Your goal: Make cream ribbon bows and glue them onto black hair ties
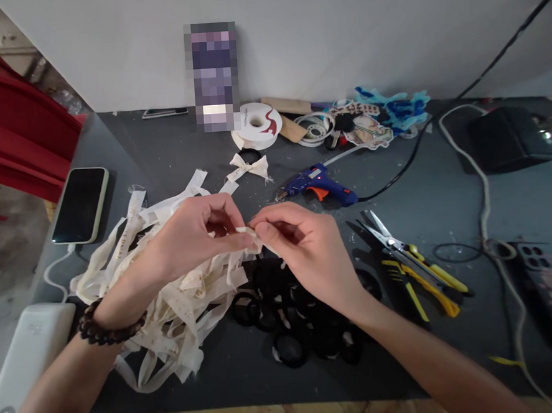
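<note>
My left hand and my right hand meet over the dark table, both pinching one short piece of cream ribbon between thumbs and fingertips. Under my left hand lies a loose heap of cream ribbon strips. Below my right hand sits a cluster of black round hair ties. A finished cream ribbon bow lies farther back. A dark bead bracelet is on my left wrist.
A blue glue gun with its black cord lies behind my hands. Yellow-handled scissors lie at the right. A ribbon spool, a phone on a cable, a white power bank and a second phone ring the work area.
</note>
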The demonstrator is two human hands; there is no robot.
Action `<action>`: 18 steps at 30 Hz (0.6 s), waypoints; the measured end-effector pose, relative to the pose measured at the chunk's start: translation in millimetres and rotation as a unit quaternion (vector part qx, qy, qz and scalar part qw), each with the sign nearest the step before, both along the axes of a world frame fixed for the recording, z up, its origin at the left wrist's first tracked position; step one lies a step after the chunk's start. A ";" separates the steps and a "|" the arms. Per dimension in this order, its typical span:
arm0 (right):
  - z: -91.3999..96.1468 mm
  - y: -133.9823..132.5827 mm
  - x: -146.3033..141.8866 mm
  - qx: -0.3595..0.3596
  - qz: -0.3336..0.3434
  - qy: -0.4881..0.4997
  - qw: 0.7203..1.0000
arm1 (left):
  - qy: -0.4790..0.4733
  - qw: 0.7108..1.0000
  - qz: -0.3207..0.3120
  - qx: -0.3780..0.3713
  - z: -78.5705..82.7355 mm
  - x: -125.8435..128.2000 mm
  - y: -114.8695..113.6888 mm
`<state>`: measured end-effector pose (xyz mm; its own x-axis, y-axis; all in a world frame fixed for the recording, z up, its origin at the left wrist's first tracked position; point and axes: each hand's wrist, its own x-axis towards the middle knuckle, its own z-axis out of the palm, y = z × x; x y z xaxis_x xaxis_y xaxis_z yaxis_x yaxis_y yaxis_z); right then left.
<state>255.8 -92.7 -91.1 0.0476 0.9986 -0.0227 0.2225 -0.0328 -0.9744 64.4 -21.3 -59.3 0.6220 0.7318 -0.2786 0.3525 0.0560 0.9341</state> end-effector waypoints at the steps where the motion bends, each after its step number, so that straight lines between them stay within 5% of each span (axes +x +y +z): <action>1: 1.3 -0.4 1.2 0.015 0.004 -0.010 1.000 | 0.005 1.000 0.010 -0.001 0.8 -0.1 0.4; 8: 2.3 1.1 2.6 0.004 0.024 0.000 1.000 | 0.021 0.999 0.021 0.019 3.4 -1.5 3.1; 18: -4.3 0.7 2.0 0.018 0.017 -0.039 0.999 | 0.054 0.987 0.039 0.146 3.9 4.6 -4.0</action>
<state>257.7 -92.1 -95.4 0.0148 0.9998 0.0152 0.2988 0.0101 -0.9543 69.0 -25.3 -55.4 0.5391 0.8350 -0.1103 0.4568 -0.1798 0.8712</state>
